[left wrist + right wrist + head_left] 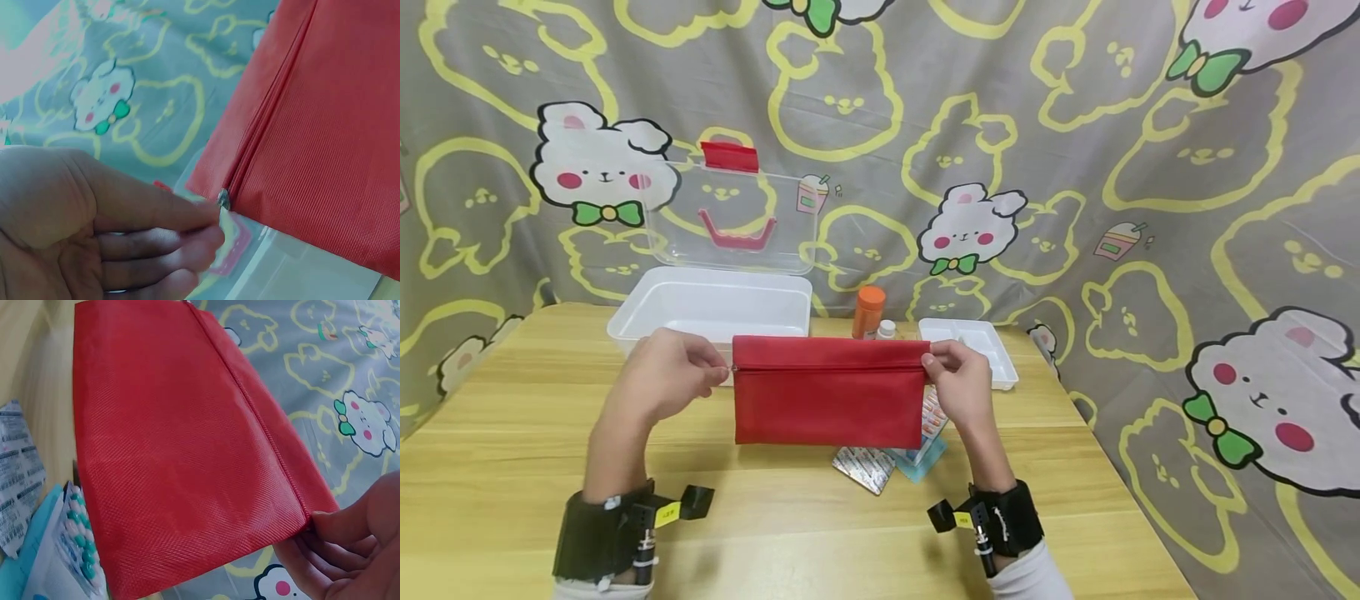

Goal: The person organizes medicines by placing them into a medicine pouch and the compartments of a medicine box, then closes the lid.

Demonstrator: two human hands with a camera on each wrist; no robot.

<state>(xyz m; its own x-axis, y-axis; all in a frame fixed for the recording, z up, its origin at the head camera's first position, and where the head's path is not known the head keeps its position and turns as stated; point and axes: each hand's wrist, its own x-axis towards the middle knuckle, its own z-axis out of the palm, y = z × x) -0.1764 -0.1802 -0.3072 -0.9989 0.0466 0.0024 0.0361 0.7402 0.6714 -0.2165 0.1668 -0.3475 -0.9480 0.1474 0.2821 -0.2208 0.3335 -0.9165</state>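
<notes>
Soft pouch held taut

Head: the pouch (pixel 829 408) is held up in front of the box (pixel 722 298); light, pliable handling is expected. Left wrist: the pull (pixel 224 200) is pinched by the left hand (pixel 109 219). Right wrist: the end beside the zip (pixel 265 428) is pinched by the right hand (pixel 365 540); firm seams are best gripped.
</notes>
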